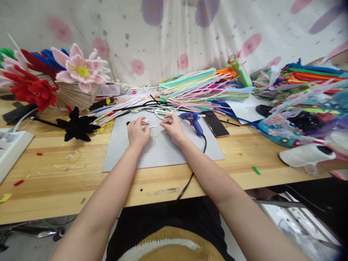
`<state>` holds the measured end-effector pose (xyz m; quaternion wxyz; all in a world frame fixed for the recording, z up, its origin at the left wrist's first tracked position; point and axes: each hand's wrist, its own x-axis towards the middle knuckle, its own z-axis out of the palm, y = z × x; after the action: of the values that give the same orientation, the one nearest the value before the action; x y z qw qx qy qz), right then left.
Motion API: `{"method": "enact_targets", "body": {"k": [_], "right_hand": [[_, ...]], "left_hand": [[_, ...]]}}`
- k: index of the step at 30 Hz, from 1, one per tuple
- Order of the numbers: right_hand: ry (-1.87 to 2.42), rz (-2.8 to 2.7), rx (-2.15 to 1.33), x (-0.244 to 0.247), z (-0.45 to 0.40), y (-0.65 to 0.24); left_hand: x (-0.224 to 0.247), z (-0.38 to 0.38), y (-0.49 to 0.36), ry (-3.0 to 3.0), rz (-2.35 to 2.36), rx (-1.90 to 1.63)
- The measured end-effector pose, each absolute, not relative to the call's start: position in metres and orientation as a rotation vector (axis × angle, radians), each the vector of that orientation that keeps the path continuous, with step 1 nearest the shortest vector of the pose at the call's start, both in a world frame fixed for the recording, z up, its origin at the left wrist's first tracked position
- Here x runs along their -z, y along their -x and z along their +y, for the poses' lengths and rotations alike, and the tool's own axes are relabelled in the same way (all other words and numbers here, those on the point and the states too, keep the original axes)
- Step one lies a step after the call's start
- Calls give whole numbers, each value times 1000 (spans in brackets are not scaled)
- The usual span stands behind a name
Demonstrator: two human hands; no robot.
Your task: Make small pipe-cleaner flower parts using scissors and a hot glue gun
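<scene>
Over the grey cutting mat, my left hand is curled, thumb near the forefinger. A thin white piece reaches out from its fingertips; its kind is too small to tell. My right hand is closed in a pinch a short way to the right, and whatever its fingertips hold is too small to make out. Small yellow-tipped strands lie on the mat between the hands. Scissors with pale handles rest behind my right hand. A blue glue gun lies just right of it.
A black phone lies at the mat's right edge. Pipe cleaners are heaped behind. A black fuzzy flower and a pink flower are at left, a white power strip nearer. The glue gun's cord crosses the table edge.
</scene>
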<state>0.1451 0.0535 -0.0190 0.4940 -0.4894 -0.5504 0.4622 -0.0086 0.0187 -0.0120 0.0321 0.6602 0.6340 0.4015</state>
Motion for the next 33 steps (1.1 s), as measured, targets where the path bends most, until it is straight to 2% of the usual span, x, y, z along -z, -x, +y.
{"method": "enact_targets", "body": {"k": [6, 15, 18, 22, 27, 29, 33], "right_hand": [[1156, -1380, -1153, 22, 47, -136], [1223, -1406, -1135, 19, 46, -137], [1268, -1526, -1123, 3, 49, -153], [1332, -1971, -1133, -32, 45, -198], [1621, -2319, -1261, -61, 26, -274], [1788, -2302, -1188, -61, 23, -298], [2021, -2044, -695, -41, 29, -305]], "left_hand": [[11, 14, 7, -2182, 1813, -1125], [7, 11, 6, -2232, 1913, -978], [7, 12, 7, -2233, 1935, -983], [3, 13, 8, -2219, 1957, -970], [-6, 9, 9, -2156, 1935, -988], [-6, 4, 9, -2077, 1907, -994], [-2, -7, 8, -1961, 1820, -1005]]}}
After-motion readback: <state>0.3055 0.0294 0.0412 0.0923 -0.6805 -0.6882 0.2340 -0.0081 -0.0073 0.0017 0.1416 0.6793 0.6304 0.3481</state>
